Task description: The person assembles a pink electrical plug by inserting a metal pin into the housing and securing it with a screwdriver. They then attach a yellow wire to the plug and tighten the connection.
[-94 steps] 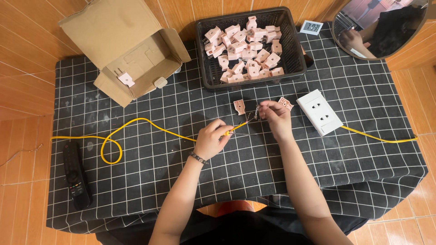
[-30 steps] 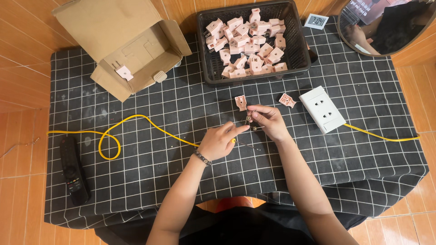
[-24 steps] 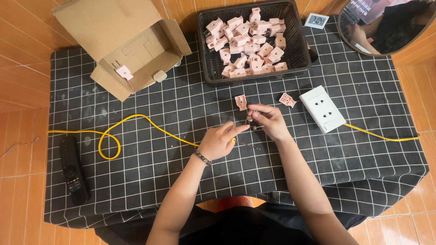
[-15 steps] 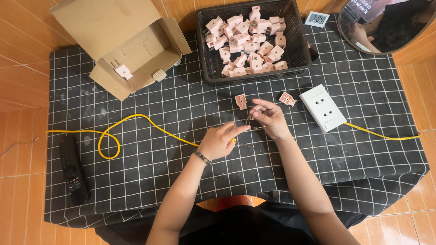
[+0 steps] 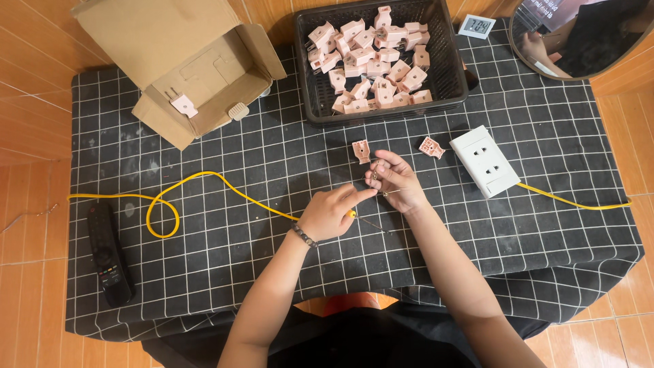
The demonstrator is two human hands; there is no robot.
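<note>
On the black checked tablecloth point(image 5: 545, 225), we pinch the yellow cable point(image 5: 204, 178) end with our left hand point(image 5: 330, 212); our right hand point(image 5: 395, 180) fingers clamp small metal prongs, just below 2 pink plug halves point(image 5: 361, 150) near the white socket point(image 5: 485, 161).

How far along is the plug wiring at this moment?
Done: two pink plug halves lie opened on the checked cloth, apart from each other. In hand: the left hand holds the yellow cable end while the right hand pinches small metal parts at it. Left: the halves are not yet joined, and the black basket holds many more pink plugs.
</note>
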